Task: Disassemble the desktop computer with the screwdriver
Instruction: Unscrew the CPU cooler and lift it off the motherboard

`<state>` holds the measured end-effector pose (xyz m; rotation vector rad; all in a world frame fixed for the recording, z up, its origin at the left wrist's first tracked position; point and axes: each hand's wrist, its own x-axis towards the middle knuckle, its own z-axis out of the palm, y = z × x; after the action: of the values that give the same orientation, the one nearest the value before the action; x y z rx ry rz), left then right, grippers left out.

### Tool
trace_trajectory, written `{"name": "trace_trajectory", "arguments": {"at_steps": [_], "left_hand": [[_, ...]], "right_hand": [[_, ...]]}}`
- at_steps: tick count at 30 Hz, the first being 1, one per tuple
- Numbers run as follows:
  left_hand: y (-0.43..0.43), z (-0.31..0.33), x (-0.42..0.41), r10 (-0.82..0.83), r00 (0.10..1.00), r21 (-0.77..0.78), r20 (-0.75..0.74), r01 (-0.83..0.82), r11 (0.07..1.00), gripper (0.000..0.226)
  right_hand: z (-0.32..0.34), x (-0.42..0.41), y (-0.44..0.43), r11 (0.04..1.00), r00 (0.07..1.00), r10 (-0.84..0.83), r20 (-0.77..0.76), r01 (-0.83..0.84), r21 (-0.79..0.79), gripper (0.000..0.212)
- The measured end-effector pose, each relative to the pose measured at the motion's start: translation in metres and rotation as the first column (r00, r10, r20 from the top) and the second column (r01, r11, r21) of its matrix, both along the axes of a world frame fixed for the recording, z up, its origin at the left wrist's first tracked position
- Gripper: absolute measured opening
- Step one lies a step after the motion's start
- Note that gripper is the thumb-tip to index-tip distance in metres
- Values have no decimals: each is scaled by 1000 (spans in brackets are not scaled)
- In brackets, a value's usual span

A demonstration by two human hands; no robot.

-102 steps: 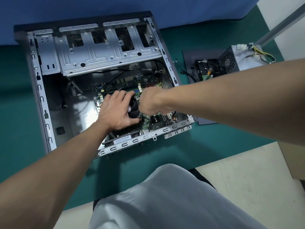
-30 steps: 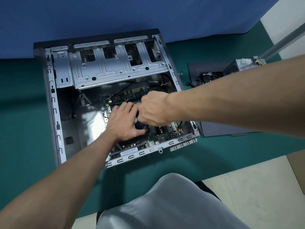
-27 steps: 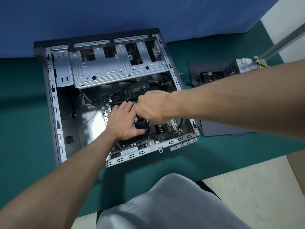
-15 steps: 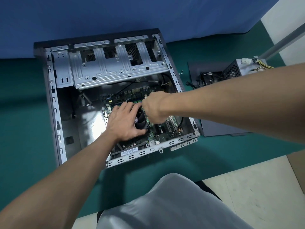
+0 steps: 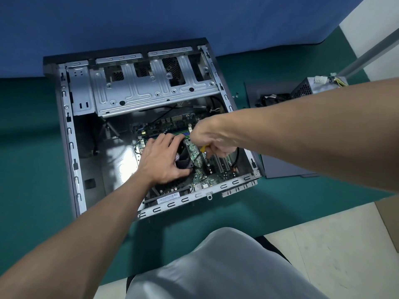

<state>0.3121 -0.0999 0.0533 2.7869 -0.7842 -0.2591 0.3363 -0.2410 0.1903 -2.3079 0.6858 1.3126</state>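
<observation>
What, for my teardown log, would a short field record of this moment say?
left hand: holds the cooler fan on the motherboard
right hand: grips the yellow-handled screwdriver, tip down beside the fan
case: open, lying on its side
power supply: outside the case, far right
side panel: flat beside the case, to its right

Looks like an electronics repair workshop: green-covered bench point(image 5: 26, 147) backed by blue cloth point(image 5: 151, 18), opened desktop case point(image 5: 69, 134) lying flat with bare motherboard point(image 5: 207, 178), separate power supply point(image 5: 306, 88) trailing cables by a loose grey side panel point(image 5: 280, 167), pale hard floor point(image 5: 323, 244) below.
</observation>
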Motion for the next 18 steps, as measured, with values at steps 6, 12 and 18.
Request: {"name": "trace_trajectory", "arguments": {"at_steps": [6, 12, 18], "left_hand": [[0, 3, -1, 5, 1000, 3, -4, -5, 1000, 96], [0, 4, -1, -2, 1000, -10, 10, 2, 1000, 91], [0, 3, -1, 0, 1000, -8, 2, 0, 1000, 93]], "right_hand": [[14, -16, 0, 271, 259, 962, 80, -907, -323, 17], [13, -19, -8, -121, -204, 970, 134, -879, -461, 27], [2, 1, 3, 990, 990, 123, -65, -118, 70, 23]]}}
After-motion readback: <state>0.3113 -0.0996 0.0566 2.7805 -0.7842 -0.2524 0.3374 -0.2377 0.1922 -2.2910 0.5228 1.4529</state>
